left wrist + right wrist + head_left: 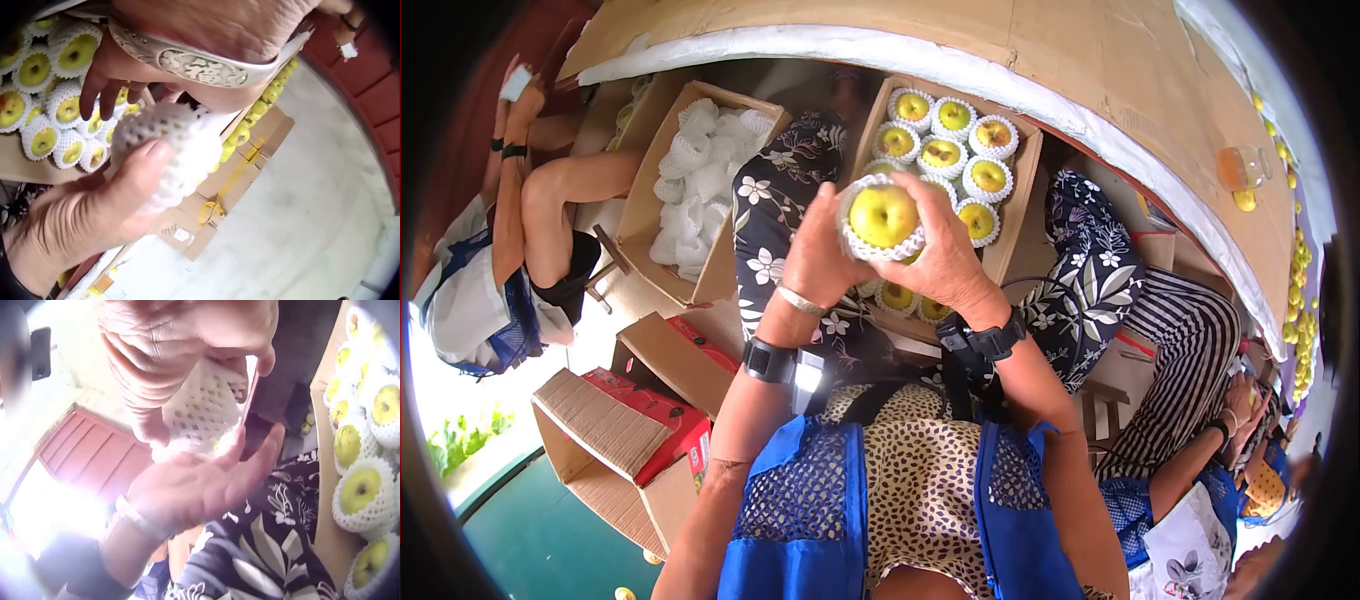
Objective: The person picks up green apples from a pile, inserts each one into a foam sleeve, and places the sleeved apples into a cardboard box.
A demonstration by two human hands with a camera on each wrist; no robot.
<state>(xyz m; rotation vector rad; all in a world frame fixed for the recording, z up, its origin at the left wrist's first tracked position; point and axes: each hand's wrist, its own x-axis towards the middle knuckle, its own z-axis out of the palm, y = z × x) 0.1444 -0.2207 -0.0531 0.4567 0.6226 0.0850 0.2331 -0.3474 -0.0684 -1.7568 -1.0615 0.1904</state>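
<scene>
Between the two hands is a yellow-green apple (883, 216) in a white foam net, held over the lap with its dimpled end up. The right hand (945, 250) grips the net from the side; its thumb lies across the foam (178, 156) in the left wrist view. Against the other side rests the left hand (822, 258), its fingers extended rather than curled, as the right wrist view shows below the net (203, 412). Part of the apple's underside is hidden by the palms. Beyond the hands, a carton (1025, 190) holds several netted apples (941, 153).
A carton (647, 195) of empty foam nets (705, 165) stands at the left, with opened cardboard boxes (600, 420) nearer. A cardboard-covered surface (1040, 50) spans the top, bearing a glass jar (1243, 168). Other people sit at both sides.
</scene>
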